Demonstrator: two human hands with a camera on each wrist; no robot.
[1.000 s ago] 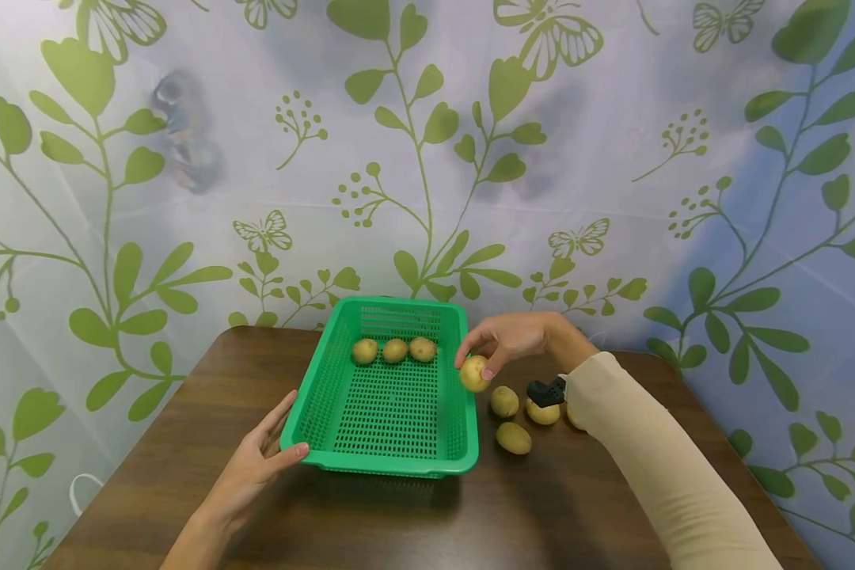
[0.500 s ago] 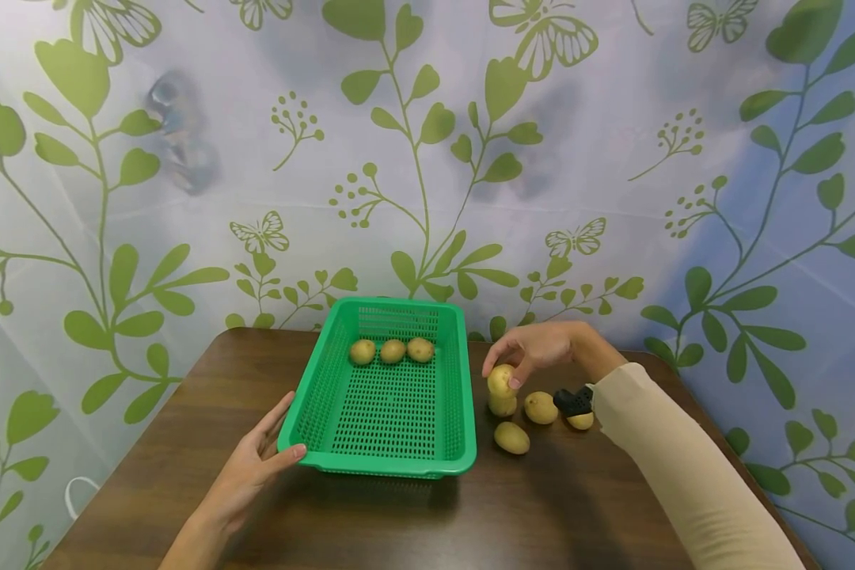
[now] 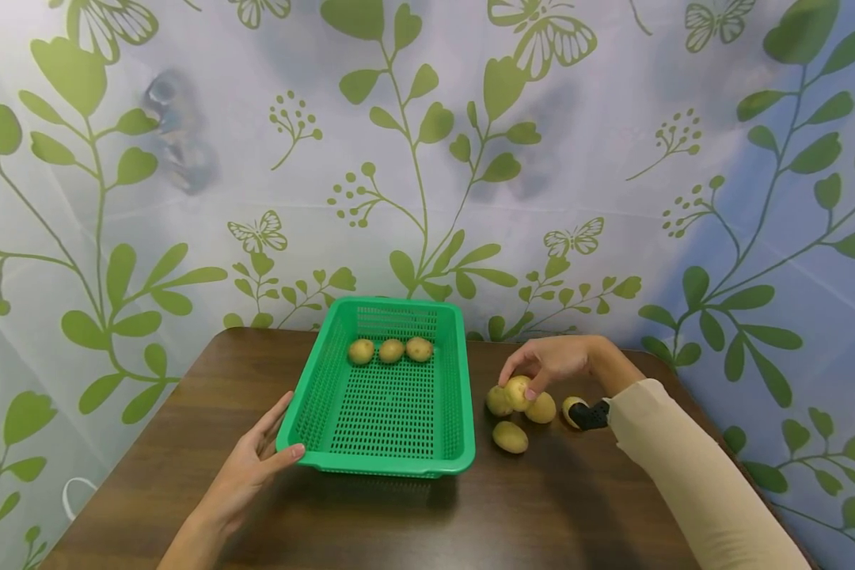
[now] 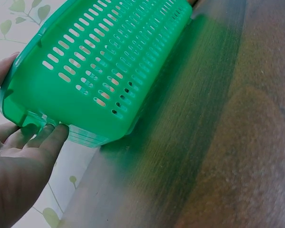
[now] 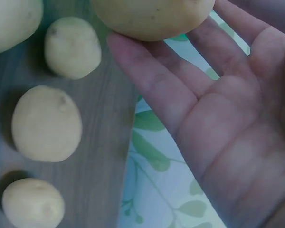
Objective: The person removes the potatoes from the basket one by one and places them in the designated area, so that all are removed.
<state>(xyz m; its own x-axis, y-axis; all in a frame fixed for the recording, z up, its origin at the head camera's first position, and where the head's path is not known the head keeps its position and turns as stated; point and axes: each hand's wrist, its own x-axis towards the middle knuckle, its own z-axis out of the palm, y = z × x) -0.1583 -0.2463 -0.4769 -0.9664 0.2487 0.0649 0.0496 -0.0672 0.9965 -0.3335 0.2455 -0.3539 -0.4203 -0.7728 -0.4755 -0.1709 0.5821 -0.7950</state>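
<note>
A green plastic basket [image 3: 385, 463] with slotted walls stands on the table. My left hand [image 3: 245, 475] grips its near left corner, thumb over the rim and fingers against the outer wall [image 4: 66, 95] in the left wrist view. Inside, three potatoes lie in a row at the far end, one of them the left potato [image 3: 361, 351]. To the right of the basket, my right hand [image 3: 556, 360] pinches a potato [image 3: 518, 393] between thumb and fingertips, above several loose potatoes. Seen from the right wrist, this held potato [image 5: 154, 16] is cut off by the top edge.
Loose on the table [image 3: 370, 526] right of the basket are a near potato [image 3: 510, 437], a middle potato [image 3: 541, 408], and others. A black device [image 3: 590, 415] at the right wrist partly covers the rightmost one. A leaf-patterned curtain [image 3: 427, 158] hangs behind.
My right hand has moved right and slightly down with the potato, from the basket's right rim to over the loose potatoes. The left hand keeps its grip on the basket.
</note>
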